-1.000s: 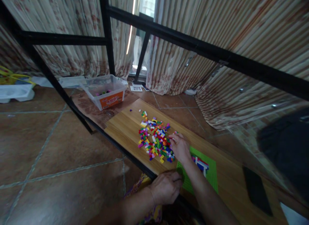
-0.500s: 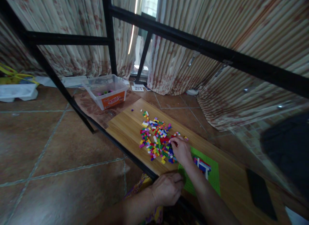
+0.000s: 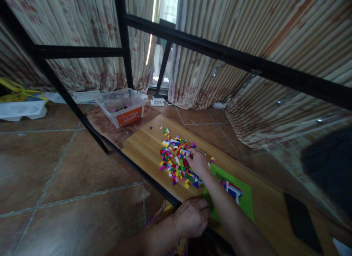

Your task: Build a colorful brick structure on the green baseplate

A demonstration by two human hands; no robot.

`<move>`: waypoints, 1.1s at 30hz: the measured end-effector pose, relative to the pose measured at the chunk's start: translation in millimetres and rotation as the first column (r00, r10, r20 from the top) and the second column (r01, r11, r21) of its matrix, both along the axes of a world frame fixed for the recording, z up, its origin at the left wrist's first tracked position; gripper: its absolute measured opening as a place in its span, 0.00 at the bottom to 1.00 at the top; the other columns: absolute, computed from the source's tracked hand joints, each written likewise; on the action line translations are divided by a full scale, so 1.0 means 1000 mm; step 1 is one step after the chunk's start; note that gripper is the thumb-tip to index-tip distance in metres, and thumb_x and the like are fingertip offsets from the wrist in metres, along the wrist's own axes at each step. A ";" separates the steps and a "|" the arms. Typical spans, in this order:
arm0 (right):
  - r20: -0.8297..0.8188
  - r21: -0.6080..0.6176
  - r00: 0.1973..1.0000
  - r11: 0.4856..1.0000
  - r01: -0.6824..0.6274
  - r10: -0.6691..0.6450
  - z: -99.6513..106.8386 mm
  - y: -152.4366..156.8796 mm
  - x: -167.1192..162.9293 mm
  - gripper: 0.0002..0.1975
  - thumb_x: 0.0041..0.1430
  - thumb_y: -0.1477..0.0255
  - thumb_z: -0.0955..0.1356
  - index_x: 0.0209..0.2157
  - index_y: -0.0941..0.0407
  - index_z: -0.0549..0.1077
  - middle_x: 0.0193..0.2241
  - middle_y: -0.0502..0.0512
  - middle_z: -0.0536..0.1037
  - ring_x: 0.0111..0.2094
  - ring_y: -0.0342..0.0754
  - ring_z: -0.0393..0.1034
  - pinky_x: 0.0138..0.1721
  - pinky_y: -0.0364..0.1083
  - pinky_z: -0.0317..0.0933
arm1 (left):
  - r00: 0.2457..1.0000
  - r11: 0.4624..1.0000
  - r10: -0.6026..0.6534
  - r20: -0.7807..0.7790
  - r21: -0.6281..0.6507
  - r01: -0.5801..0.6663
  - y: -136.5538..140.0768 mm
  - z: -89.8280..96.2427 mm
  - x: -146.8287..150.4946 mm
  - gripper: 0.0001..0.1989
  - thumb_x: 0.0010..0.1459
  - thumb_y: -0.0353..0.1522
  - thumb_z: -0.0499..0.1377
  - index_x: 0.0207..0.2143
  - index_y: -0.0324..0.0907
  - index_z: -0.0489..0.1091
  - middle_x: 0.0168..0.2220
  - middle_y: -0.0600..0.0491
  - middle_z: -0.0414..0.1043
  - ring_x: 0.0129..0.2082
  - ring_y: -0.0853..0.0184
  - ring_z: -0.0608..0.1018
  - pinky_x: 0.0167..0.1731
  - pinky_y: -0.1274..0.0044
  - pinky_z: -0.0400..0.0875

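My right hand (image 3: 198,162) reaches over a pile of small coloured toy bricks (image 3: 177,168) on a low wooden table. Its thumb and fingers are bent together at the bricks; what is between the tips is too small to make out. My left hand (image 3: 192,216) is curled near the table's front edge, beside the left corner of a green baseplate (image 3: 246,197). Its fingertips are partly hidden, and I cannot see what they hold. On the baseplate sits a low build (image 3: 232,189) of red, white and blue bricks, with my right forearm crossing in front of the plate.
A black metal bar (image 3: 137,168) runs along the table's near side, with more bars above. Beyond the table's far-left end stands a clear plastic bin (image 3: 121,105) with some bricks inside. A dark flat object (image 3: 302,221) lies at the table's right end. Curtains (image 3: 209,72) hang behind.
My right hand has moved a little left and away from me, over the red bricks in the pile. My left hand stays curled in nearly the same place. The view has shifted slightly.
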State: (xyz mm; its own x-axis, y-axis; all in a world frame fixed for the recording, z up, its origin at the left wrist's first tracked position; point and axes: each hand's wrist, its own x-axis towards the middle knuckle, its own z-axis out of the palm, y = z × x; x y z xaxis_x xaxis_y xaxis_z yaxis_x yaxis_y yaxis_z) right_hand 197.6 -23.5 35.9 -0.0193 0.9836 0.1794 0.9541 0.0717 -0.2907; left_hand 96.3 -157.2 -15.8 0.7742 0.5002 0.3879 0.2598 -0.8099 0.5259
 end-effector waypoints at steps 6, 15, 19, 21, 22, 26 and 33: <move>-0.074 0.031 0.997 0.999 0.027 -0.025 0.002 -0.011 0.010 0.10 0.58 0.69 0.66 0.38 0.53 0.77 0.33 0.56 0.78 0.38 0.51 0.70 0.45 0.48 0.60 | 1.000 1.000 0.007 0.016 -0.031 -0.007 0.001 0.003 -0.002 0.07 0.57 0.28 0.51 0.33 0.40 0.68 0.34 0.50 0.70 0.31 0.67 0.73 0.32 0.76 0.71; -0.596 -0.087 0.784 0.984 0.154 -0.175 0.027 -0.094 0.027 0.22 0.62 0.55 0.60 0.31 0.55 0.76 0.27 0.53 0.78 0.31 0.49 0.71 0.34 0.45 0.61 | 0.907 0.831 0.281 0.314 -0.552 -0.067 0.000 0.027 -0.002 0.08 0.60 0.29 0.52 0.38 0.41 0.70 0.35 0.51 0.71 0.35 0.68 0.73 0.37 0.77 0.69; -0.796 -0.148 0.562 0.972 0.181 -0.225 0.030 -0.132 0.018 0.22 0.57 0.51 0.64 0.32 0.56 0.78 0.29 0.53 0.79 0.32 0.49 0.71 0.34 0.45 0.63 | 0.712 0.528 0.604 0.358 -0.849 -0.021 0.007 0.051 -0.002 0.12 0.62 0.39 0.54 0.41 0.41 0.70 0.31 0.54 0.70 0.31 0.69 0.71 0.31 0.79 0.67; -0.843 -0.180 0.476 0.966 0.188 -0.250 0.030 -0.143 0.011 0.22 0.55 0.51 0.66 0.33 0.56 0.78 0.29 0.53 0.79 0.33 0.49 0.71 0.35 0.45 0.64 | 0.652 0.468 0.652 0.387 -0.882 0.054 0.013 0.061 -0.005 0.14 0.60 0.41 0.56 0.40 0.41 0.70 0.32 0.54 0.71 0.32 0.69 0.71 0.33 0.79 0.67; -0.853 -0.193 0.454 0.964 0.184 -0.258 0.030 -0.147 0.008 0.22 0.54 0.51 0.66 0.32 0.56 0.78 0.29 0.53 0.79 0.32 0.49 0.71 0.34 0.45 0.64 | 0.637 0.465 0.660 0.399 -0.882 0.071 0.015 0.065 -0.007 0.14 0.59 0.42 0.57 0.38 0.40 0.71 0.32 0.55 0.71 0.32 0.69 0.71 0.33 0.79 0.66; -0.847 -0.183 0.476 0.971 0.152 -0.235 0.033 -0.158 0.000 0.20 0.56 0.53 0.65 0.34 0.55 0.78 0.30 0.53 0.80 0.34 0.49 0.73 0.34 0.45 0.66 | 0.691 0.496 0.615 0.379 -0.868 0.035 0.018 0.070 -0.019 0.12 0.55 0.41 0.61 0.31 0.40 0.73 0.29 0.55 0.72 0.32 0.69 0.72 0.35 0.79 0.66; -0.629 -0.049 0.758 0.982 0.182 -0.172 0.037 -0.172 -0.005 0.15 0.63 0.59 0.61 0.35 0.53 0.73 0.27 0.51 0.77 0.28 0.46 0.71 0.31 0.43 0.61 | 0.813 0.371 0.536 0.229 -0.928 0.017 -0.012 0.068 -0.024 0.15 0.56 0.43 0.59 0.31 0.39 0.72 0.23 0.56 0.69 0.23 0.71 0.70 0.23 0.81 0.63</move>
State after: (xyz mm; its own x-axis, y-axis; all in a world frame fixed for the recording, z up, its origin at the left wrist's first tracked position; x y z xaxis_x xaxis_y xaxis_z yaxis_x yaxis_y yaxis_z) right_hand 192.4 -195.1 73.4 0.2763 0.9555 0.1032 0.5547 -0.0709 -0.8291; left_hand 71.9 -168.7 52.3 0.4117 0.8947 -0.1735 -0.1090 0.2374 0.9653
